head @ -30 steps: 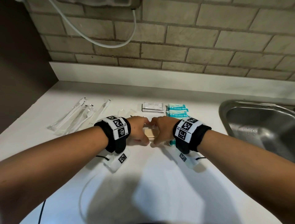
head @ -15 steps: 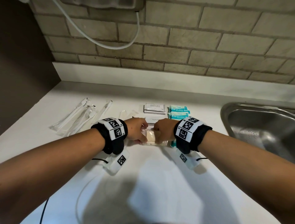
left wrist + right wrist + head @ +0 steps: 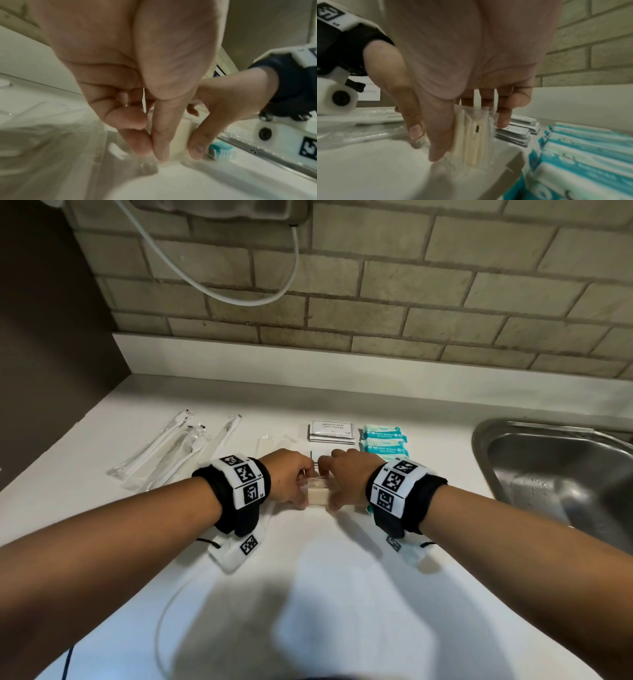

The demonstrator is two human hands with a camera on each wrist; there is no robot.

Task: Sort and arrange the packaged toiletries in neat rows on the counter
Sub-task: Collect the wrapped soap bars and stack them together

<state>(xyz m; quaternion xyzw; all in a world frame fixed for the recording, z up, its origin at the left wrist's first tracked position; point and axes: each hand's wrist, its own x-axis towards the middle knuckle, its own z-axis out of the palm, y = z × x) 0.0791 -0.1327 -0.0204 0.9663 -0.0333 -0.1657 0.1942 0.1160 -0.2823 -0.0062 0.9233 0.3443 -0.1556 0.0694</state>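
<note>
Head view, both hands (left hand (image 3: 286, 477), right hand (image 3: 346, 477)) pinching seemingly wrapped soaps (image 3: 318, 495), mostly hidden

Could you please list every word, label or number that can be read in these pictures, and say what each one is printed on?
"SHAMPOO WITH CONDITIONER": on the top white sachet of the stack at the back of the counter.
Teal wipe packs: white print, too small to read.
Second sachet stack behind the hands: print hidden or too small.
Wristband square marker codes: tiny characters beside them, not legible.
Wrapped soap bars: no text visible.
</note>
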